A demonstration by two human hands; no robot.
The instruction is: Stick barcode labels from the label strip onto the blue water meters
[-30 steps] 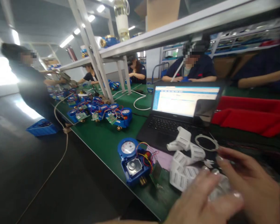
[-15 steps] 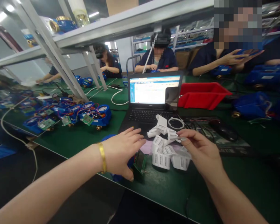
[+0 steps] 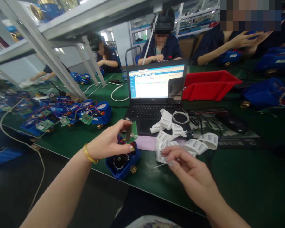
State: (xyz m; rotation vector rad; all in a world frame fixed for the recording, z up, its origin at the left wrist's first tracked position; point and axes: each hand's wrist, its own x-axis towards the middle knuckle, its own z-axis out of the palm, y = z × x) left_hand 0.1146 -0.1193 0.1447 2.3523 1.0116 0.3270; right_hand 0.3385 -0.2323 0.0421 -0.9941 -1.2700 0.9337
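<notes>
My left hand (image 3: 109,142) pinches a small green circuit board (image 3: 132,132) and holds it upright above an open blue water meter (image 3: 122,161) near the table's front edge. Coloured wires run from the board into the meter. My right hand (image 3: 190,172) is closed on a curling strip of white barcode labels (image 3: 194,146), pinching it just right of the meter. More of the label strip lies piled in front of an open laptop (image 3: 154,91).
A row of several blue meters with green boards (image 3: 68,115) lines the green table (image 3: 251,177) at left. A red bin (image 3: 210,85), a black mouse (image 3: 231,122) and more blue meters (image 3: 263,91) stand at right. Other people sit across the table under a metal shelf frame (image 3: 61,69).
My left hand has lifted the green circuit board up off the blue meter. My right hand has moved down and toward me with the label strip. The view has shifted.
</notes>
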